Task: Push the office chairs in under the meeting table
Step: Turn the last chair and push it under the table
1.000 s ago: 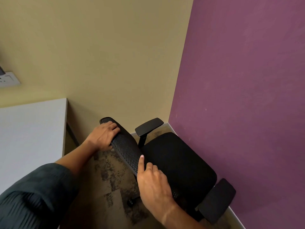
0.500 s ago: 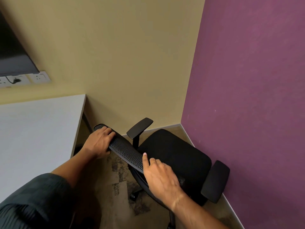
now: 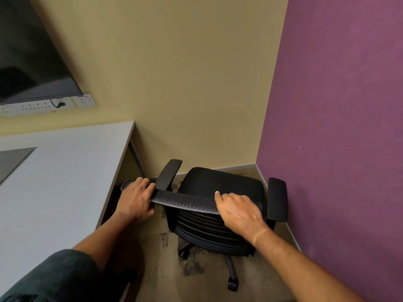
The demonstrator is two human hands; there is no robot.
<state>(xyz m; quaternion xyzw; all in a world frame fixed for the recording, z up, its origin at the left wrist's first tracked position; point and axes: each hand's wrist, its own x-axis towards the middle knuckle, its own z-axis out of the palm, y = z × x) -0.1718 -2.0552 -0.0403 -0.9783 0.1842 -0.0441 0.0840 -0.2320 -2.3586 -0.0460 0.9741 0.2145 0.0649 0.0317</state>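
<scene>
While both hands hold its top rail, the black office chair (image 3: 220, 186) stands in the corner where the yellow wall meets the purple one, just beside the end of the meeting table, not under it.

Left hand (image 3: 136, 198): fingers curled over the left end of the backrest's top edge, thumb side toward the table — a full grip on the rail.
Right hand (image 3: 238, 210): fingers bent over the rail's right part, the forefinger lying forward along the top; holding the same edge.
Backrest (image 3: 185, 200): a curved band of perforated black mesh at the top, ribbed black plastic slats below it.
Seat: rounded black fabric cushion, facing the yellow wall.
Armrests (image 3: 277, 198): flat, matte black pads with rounded corners, one on each side; the right one is near the purple wall, the left one near the table's corner.
Base: thin black spokes ending in casters (image 3: 232, 285) on mottled brown carpet.
Meeting table (image 3: 65, 171): smooth pale grey top, straight thin edge, a square corner close to the left hand; a dark inset panel sits at its left.
Room to move: a narrow strip of carpet between table edge and purple wall — the chair fills most of it.
Wall: a dark screen (image 3: 28, 55) above a row of white sockets (image 3: 46, 104).
</scene>
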